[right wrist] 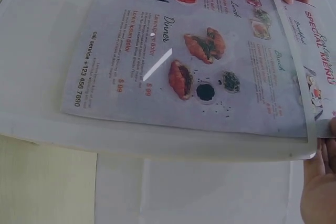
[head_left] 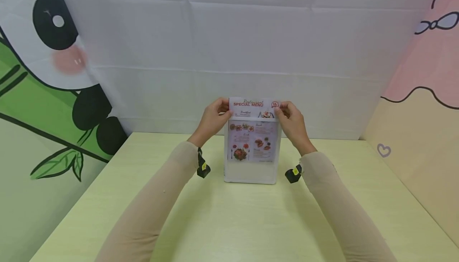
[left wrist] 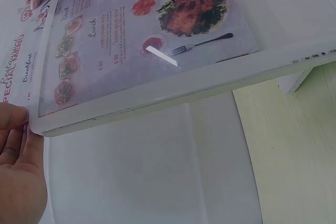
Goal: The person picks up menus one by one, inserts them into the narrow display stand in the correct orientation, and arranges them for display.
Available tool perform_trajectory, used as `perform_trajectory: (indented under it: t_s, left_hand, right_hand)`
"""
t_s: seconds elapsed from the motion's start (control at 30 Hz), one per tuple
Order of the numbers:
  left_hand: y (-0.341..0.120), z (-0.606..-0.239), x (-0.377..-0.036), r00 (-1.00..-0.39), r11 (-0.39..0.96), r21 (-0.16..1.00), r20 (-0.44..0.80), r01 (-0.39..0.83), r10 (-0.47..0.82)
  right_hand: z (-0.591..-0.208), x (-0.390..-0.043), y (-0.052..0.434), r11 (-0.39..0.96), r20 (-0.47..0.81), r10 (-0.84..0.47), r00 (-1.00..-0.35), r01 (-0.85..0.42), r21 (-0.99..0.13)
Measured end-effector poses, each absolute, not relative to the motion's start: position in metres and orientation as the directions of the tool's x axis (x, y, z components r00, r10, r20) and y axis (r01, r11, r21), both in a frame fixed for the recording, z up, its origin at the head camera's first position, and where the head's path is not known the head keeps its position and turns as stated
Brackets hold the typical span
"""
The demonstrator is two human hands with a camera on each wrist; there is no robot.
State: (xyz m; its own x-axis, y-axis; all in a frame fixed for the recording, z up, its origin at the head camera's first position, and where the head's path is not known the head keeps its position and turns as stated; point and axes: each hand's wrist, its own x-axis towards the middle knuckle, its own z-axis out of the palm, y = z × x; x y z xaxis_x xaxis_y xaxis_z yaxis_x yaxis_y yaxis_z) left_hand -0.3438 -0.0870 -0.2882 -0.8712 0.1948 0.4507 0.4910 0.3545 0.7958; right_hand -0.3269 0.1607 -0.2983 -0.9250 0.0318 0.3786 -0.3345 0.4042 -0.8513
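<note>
A white-framed display stand (head_left: 250,173) with a clear front stands upright on the table. A printed restaurant menu sheet (head_left: 252,140) sits partly inside it; the "Special Menu" heading sticks out above the top rim. Below the sheet's lower edge, a blank white strip shows in the frame. My left hand (head_left: 214,118) pinches the sheet's upper left edge between thumb and fingers. At the upper right edge, my right hand (head_left: 292,123) pinches the same sheet. The left wrist view shows my left hand (left wrist: 21,166) beside the frame's corner (left wrist: 42,125).
The pale yellow table (head_left: 236,222) reaches back to a white fabric backdrop (head_left: 247,39). Cartoon-printed panels stand on both sides, a green one (head_left: 28,79) at left and a pink and cream one (head_left: 423,134) at right. A foot (left wrist: 294,80) shows under the stand.
</note>
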Motion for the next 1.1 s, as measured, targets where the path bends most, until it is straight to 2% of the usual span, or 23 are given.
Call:
perform_trajectory:
  t_s: [0.27,0.7,1.1]
  left_hand:
    - [-0.0870,-0.2892,-0.3454,-0.868,0.362,0.789,0.456,0.496,0.196]
    - [-0.0891,-0.2903,-0.3481,-0.871,0.383,0.782,0.448,0.491,0.200]
    - [-0.0899,-0.2907,-0.3498,-0.852,0.378,0.764,0.471,0.523,0.226]
  right_hand:
    - [-0.3011,-0.3269,0.1618,0.385,0.400,0.016,-0.916,-0.364,-0.848]
    - [-0.3001,-0.3289,0.1604,0.396,0.361,0.032,-0.932,-0.320,-0.861]
    - [-0.3009,-0.3278,0.1601,0.377,0.410,0.016,-0.912,-0.374,-0.847]
